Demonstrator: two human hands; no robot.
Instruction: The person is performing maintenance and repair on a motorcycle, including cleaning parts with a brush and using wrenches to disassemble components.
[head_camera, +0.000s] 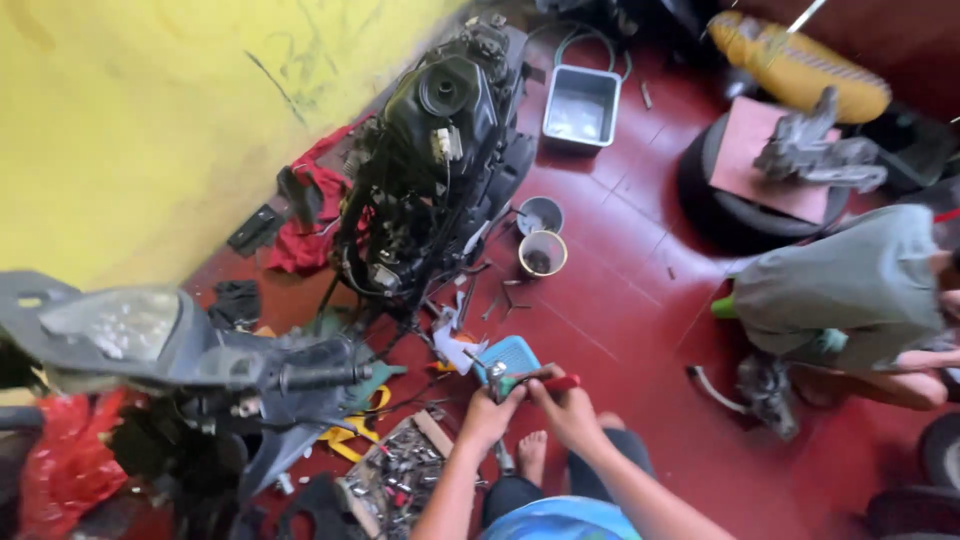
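Gripping red-handled pliers (540, 383) together, the left hand (490, 413) and right hand (567, 408) were closed around them just above the knees. A blue box (510, 353) lay at twelve o'clock, touching the tool; a tray of bolts (395, 480) sat at eight o'clock, and the stripped scooter (430, 170) stood at eleven.

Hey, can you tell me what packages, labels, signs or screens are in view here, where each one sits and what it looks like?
No signs or screens show.
Red plastic bag: bottom left, crumpled, beside the stripped scooter.
Shallow cardboard box: on the floor left of the left hand, filled with small metal parts.
Pale label: small tag on the black engine assembly by the yellow wall; markings too small to tell.
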